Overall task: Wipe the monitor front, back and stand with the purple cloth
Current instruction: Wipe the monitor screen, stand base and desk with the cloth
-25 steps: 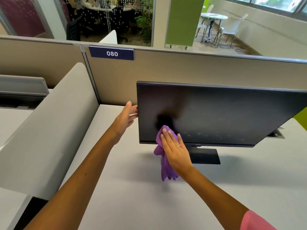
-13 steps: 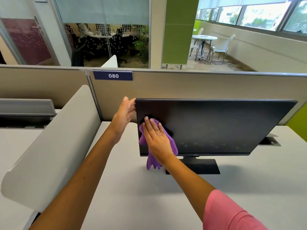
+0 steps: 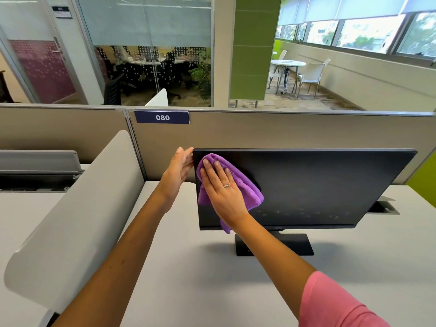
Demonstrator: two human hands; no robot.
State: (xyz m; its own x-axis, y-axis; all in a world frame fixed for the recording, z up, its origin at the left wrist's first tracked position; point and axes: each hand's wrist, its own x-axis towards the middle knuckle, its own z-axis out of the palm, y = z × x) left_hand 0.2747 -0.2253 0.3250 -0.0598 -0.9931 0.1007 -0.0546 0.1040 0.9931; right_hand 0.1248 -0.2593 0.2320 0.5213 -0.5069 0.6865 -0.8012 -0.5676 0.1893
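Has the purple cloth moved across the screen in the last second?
Yes. The purple cloth has climbed from the bottom edge of the monitor to its top left corner, under the right hand.

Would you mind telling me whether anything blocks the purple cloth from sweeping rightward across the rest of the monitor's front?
Nothing visible does. The right hand presses the purple cloth flat at the upper left of the monitor, and the dark screen to its right is bare.
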